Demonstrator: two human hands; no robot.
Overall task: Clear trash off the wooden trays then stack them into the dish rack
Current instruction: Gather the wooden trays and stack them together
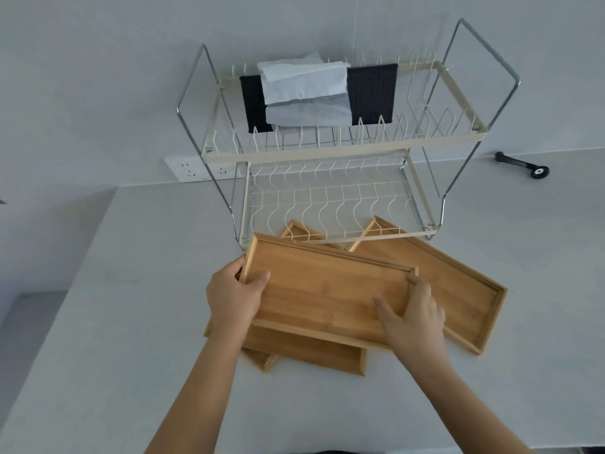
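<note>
A wooden tray [324, 286] is held tilted above the white counter, just in front of the two-tier wire dish rack [327, 152]. My left hand [234, 294] grips its left end. My right hand [411, 317] grips its right end, thumb on the tray floor. Its floor is bare. Beneath it lie other wooden trays: a long one [465, 290] to the right, one [311, 352] underneath at the front, and a corner of another [296, 232] under the rack's lower tier. The lower tier holds no tray.
The rack's upper tier carries a black tissue box [373, 93] with white paper [304, 80] sticking out. A wall socket [193, 168] sits left of the rack. A black tool with a small wheel [523, 165] lies on the ledge at right. The counter's left edge drops away.
</note>
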